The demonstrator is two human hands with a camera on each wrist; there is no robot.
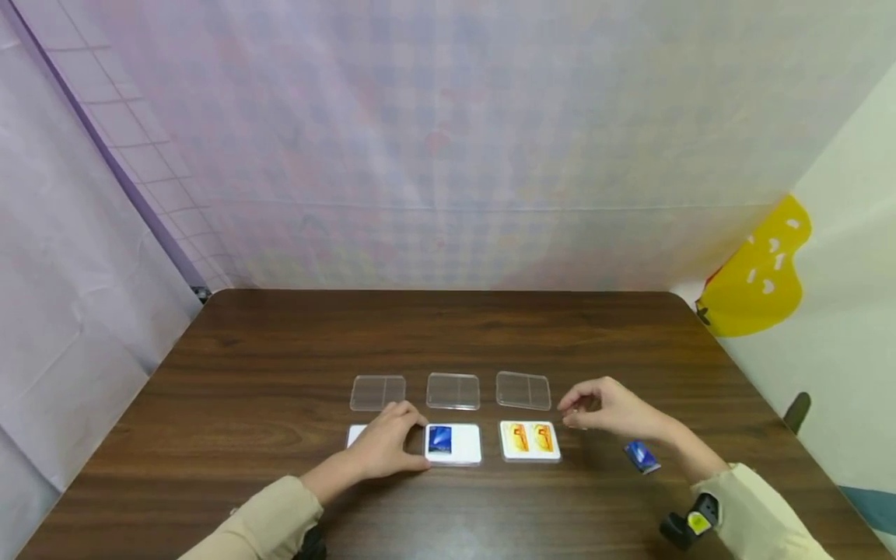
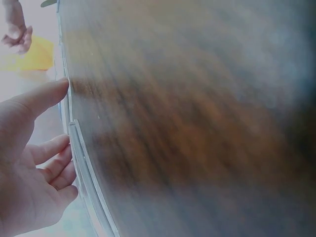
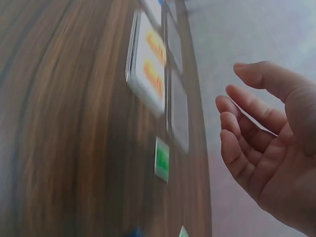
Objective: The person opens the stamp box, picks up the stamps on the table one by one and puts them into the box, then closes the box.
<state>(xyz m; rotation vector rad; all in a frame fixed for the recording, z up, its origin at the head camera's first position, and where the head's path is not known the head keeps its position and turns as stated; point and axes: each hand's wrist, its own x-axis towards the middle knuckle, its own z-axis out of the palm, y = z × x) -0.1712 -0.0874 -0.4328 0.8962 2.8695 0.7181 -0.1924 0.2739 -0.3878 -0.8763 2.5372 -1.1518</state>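
Observation:
My left hand (image 1: 385, 442) reaches over the left white-backed case (image 1: 355, 432), hiding most of it. Its thumb and fingertips are spread at the left corners of the middle case (image 1: 465, 445), which has one blue picture card (image 1: 439, 439) in its left half. In the left wrist view the thumb is straight, its tip right at a case edge. My right hand (image 1: 603, 404) is raised to the right of the third case (image 1: 530, 451), which has two orange-and-yellow cards in it. The right wrist view shows this hand (image 3: 266, 133) with loosely curled fingers, thumb apart, nothing between them.
Three clear lids (image 1: 378, 393) lie in a row behind the cases. A loose blue card (image 1: 642, 457) lies beside the right forearm. A small green-and-white card (image 3: 162, 160) lies on the wooden table (image 1: 448, 334) near the third case. Curtains hang beyond the back edge.

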